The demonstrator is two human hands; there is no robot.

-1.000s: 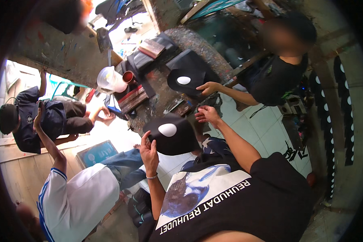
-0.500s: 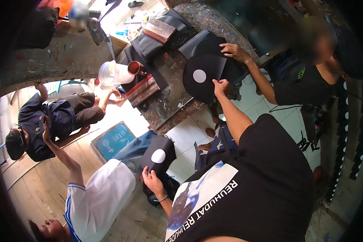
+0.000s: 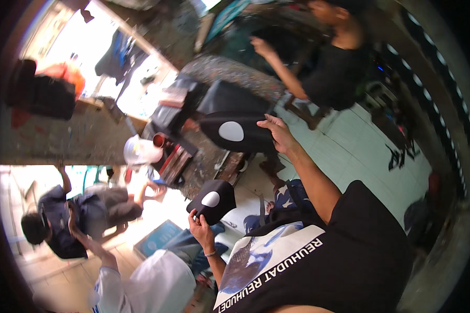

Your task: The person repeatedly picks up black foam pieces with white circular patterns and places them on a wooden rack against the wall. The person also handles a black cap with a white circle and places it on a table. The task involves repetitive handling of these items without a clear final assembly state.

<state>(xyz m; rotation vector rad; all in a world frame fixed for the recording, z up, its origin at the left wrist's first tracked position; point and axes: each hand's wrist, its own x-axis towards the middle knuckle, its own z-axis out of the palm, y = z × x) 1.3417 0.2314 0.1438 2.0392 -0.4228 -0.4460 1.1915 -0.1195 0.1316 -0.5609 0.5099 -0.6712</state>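
My left hand (image 3: 202,232) pinches the lower edge of a flat black panel (image 3: 222,209) printed with a white circle. In my right hand (image 3: 278,134), the thumb and fingers grip the right edge of a larger, curved black panel (image 3: 253,142), which also bears a white circle. That panel is held over the near side of a paint-stained table (image 3: 193,180), tilted so the circle looks oval. More dark sheets (image 3: 232,97) lie just beyond it. The two panels are apart from each other.
On the table stand a whitish bucket (image 3: 140,151), a reddish-brown mug (image 3: 160,140) and a wood-handled squeegee (image 3: 177,166). A co-worker in black (image 3: 334,75) is beyond it; two more people (image 3: 156,281) are at left. Rows of black panels (image 3: 420,86) line the right.
My right hand has drawn its panel away from the dark sheets and tilted it. The co-worker's hand has left the sheets. My left hand still holds its panel, and the view has shifted.
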